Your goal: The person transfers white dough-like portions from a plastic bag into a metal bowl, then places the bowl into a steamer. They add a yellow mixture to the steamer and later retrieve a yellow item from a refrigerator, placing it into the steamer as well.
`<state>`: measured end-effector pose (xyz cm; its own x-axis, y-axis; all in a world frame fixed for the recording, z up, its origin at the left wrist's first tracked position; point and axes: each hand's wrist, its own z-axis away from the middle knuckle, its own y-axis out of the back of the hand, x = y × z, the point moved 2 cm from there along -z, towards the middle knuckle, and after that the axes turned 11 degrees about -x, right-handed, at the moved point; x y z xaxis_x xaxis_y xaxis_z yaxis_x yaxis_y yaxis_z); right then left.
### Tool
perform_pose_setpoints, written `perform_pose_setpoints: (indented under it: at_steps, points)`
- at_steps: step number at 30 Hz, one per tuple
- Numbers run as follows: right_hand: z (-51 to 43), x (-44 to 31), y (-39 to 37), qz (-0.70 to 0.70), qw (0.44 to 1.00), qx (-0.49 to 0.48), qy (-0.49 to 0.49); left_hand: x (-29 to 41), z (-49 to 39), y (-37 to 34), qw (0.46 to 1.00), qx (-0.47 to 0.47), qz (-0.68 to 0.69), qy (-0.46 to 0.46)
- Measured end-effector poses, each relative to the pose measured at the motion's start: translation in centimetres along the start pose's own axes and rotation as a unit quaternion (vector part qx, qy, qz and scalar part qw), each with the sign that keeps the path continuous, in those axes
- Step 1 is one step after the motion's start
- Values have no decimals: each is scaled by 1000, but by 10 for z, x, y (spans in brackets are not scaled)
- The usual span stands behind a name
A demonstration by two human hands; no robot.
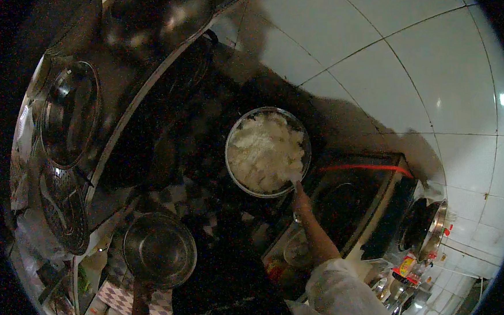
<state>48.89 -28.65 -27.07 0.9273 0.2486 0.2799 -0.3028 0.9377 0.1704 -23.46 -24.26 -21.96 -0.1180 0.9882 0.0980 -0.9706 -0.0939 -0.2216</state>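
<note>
In the head view, a round metal pot [230, 176] is filled with lumpy white food [264, 152], possibly rice. My right hand [301, 202] is at the pot's near right rim, closed around what looks like a metal utensil [297, 217]. Its working end is blurred against the white food. At lower left, my left hand [142, 287] grips the near rim of a metal pan [160, 249], which looks empty. The pan is held apart from the pot, to its lower left. Dim light hides most finger detail.
A dark stove or box with a red-lit edge [361, 167] stands right of the pot. White wall tiles [403, 83] rise behind. A glass lid [71, 116] and a perforated ladle [65, 212] lie at left. Metal pans [432, 233] and a labelled container [406, 265] crowd the lower right.
</note>
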Motion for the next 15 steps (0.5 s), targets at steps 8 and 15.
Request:
perform_pose_setpoints:
  at_steps: [8, 15]
  points:
    - [27, 59, -1, -631, 759, 141, 76, 2, 5, 4, 999, 37, 12, -3]
    - [1, 40, -12, -780, 607, 142, -47, 11, 11, -15, 999, 23, -24, -31]
